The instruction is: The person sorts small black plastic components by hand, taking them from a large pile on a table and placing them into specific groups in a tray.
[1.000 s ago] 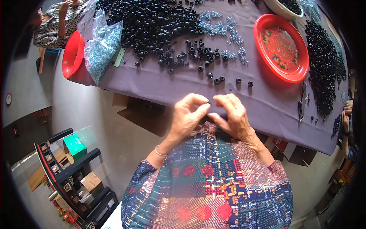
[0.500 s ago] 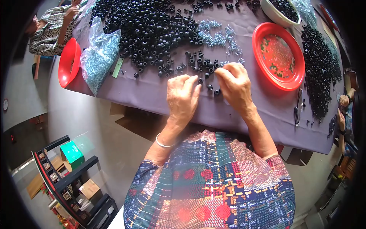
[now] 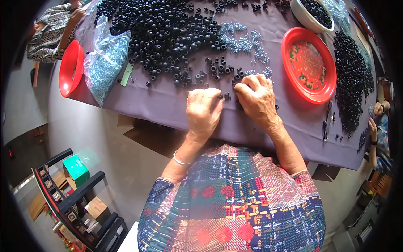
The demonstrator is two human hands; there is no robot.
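My left hand (image 3: 203, 111), with a white bangle on its wrist, is closed in a pinch above the near part of the table. Between its thumb and forefinger shows a small round black plastic piece (image 3: 220, 96). My right hand (image 3: 258, 100) is closed too, thumb and fingertips pressed together; what lies in them is mostly hidden. A loose black piece (image 3: 227, 96) sits in the gap between the two hands. Just beyond them spreads a large pile of hollow black pieces (image 3: 168, 35), alongside small shiny clear-silver pieces (image 3: 239, 38).
On the grey-purple tablecloth (image 3: 163, 110) stand a red plate (image 3: 286, 63), a white bowl (image 3: 300, 17) of black pieces and a red bowl (image 3: 67, 71). A clear bag (image 3: 107, 63) of bluish pieces lies left. Another black heap (image 3: 354, 80) is at right. Other people sit at both sides.
My left thumb and forefinger have come together on a small black piece. My right hand has drawn slightly nearer. Loose black pieces that lay between the hands are fewer in view.
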